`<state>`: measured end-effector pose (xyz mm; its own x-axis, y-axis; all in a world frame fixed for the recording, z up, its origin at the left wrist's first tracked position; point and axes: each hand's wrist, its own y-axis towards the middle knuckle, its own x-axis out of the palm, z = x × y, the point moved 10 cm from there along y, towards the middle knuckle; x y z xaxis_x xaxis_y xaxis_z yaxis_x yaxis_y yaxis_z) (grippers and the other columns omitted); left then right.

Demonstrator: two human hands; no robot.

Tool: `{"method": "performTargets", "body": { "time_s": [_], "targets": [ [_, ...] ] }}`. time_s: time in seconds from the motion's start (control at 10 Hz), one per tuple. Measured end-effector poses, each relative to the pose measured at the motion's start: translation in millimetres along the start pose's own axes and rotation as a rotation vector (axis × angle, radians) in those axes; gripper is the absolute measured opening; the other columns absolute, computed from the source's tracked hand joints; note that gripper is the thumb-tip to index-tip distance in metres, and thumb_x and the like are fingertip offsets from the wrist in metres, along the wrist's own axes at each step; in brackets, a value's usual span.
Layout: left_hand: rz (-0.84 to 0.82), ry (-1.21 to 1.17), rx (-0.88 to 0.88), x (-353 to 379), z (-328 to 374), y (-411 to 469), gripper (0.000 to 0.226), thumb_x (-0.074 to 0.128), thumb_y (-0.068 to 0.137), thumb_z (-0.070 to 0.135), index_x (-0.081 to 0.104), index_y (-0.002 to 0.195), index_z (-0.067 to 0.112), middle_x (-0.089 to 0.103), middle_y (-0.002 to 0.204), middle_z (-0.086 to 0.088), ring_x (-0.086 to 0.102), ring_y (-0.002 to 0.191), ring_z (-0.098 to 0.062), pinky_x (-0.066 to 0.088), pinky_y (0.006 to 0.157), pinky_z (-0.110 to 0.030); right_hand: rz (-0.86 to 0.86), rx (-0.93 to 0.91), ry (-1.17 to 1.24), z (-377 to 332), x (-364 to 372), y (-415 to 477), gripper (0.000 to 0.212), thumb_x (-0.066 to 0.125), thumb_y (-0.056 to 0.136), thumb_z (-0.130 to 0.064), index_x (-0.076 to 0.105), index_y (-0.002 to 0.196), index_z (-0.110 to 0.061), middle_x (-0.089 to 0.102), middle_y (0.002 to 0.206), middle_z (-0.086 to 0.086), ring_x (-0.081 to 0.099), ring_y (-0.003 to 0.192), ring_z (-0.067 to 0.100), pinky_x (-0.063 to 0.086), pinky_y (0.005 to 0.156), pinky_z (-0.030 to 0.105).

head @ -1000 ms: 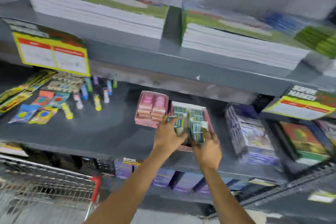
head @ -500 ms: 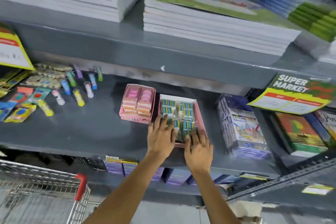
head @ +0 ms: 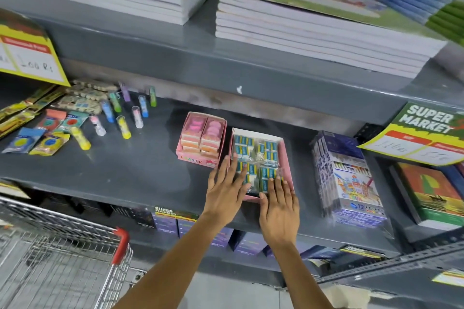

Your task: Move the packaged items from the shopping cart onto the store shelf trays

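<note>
A pink cardboard tray (head: 287,158) on the grey middle shelf (head: 140,170) holds several small blue-and-white wrapped packets (head: 256,155). My left hand (head: 226,190) lies flat with spread fingers over the tray's near left corner. At the tray's near right edge my right hand (head: 278,206) also rests flat, fingertips touching the packets. Neither hand grips anything. To the left stands a second pink tray (head: 200,158) marked ERASER, filled with pink erasers. The wire shopping cart (head: 57,258) with a red handle is at the lower left.
Loose glue sticks (head: 123,125) and small packets (head: 37,138) lie on the shelf's left. Boxed colour pens (head: 349,178) and books (head: 431,193) sit to the right. Stacked notebooks (head: 313,30) fill the upper shelf. Yellow price signs (head: 421,138) hang from its edge.
Both hands lowered a bundle of packets into the tray, let go and flattened over it. The camera shifted so the shelf appears nearer and the cart more in view.
</note>
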<state>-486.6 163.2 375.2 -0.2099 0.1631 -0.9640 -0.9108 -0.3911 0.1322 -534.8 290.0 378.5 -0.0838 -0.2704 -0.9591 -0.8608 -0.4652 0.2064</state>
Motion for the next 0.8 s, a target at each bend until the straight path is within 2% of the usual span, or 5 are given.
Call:
{"method": "performTargets", "body": {
  "time_s": [0.1, 0.2, 0.4, 0.6, 0.8],
  "targets": [
    [0.024, 0.102, 0.048, -5.2, 7.8, -7.3, 0.054, 0.015, 0.092, 0.044, 0.051, 0.130, 0.028, 0.047, 0.142, 0.003, 0.037, 0.135, -0.019, 0.038, 0.105, -0.040, -0.010, -0.008, 0.000, -1.0, 0.9, 2.9, 0.064, 0.009, 0.094, -0.045, 0.040, 0.138, -0.010, 0.044, 0.144, 0.011, 0.033, 0.138, 0.026, 0.025, 0.113, 0.043],
    [-0.019, 0.162, 0.051, -5.1, 5.2, -7.3, 0.056, 0.010, 0.092, 0.044, 0.046, 0.133, 0.027, 0.048, 0.141, 0.008, 0.036, 0.136, -0.016, 0.033, 0.109, -0.041, -0.020, -0.032, -0.008, -4.1, -1.4, 6.0, 0.063, 0.009, 0.094, -0.043, 0.042, 0.136, -0.009, 0.046, 0.143, 0.012, 0.037, 0.135, 0.026, 0.026, 0.113, 0.044],
    [-0.119, 0.114, 0.124, 11.9, 4.8, -2.6, 0.053, 0.013, 0.097, 0.046, 0.015, 0.145, 0.024, 0.015, 0.157, 0.003, 0.000, 0.145, -0.018, 0.000, 0.117, -0.042, -0.031, -0.056, -0.020, -5.6, -1.6, 6.5, 0.064, 0.009, 0.093, -0.043, 0.041, 0.137, -0.010, 0.044, 0.145, 0.010, 0.036, 0.136, 0.025, 0.026, 0.113, 0.043],
    [-0.125, 0.074, 0.128, 6.9, 6.6, -3.3, 0.053, 0.015, 0.097, 0.047, 0.014, 0.145, 0.024, 0.012, 0.158, 0.002, -0.001, 0.145, -0.018, 0.002, 0.117, -0.041, -0.047, -0.045, -0.018, -4.9, -3.3, 4.2, 0.062, 0.009, 0.094, -0.042, 0.037, 0.139, -0.010, 0.039, 0.148, 0.010, 0.031, 0.139, 0.023, 0.022, 0.115, 0.041],
    [0.326, -0.067, 0.225, -89.1, 23.2, -30.9, 0.042, 0.031, 0.094, 0.033, 0.048, 0.132, 0.025, 0.045, 0.143, 0.000, 0.042, 0.132, -0.018, 0.029, 0.109, -0.039, 0.196, -0.029, 0.248, -50.9, -50.1, -7.8, 0.053, 0.018, 0.095, -0.032, 0.039, 0.136, -0.006, 0.042, 0.145, 0.015, 0.037, 0.135, 0.029, 0.026, 0.112, 0.043]
  ]
}}
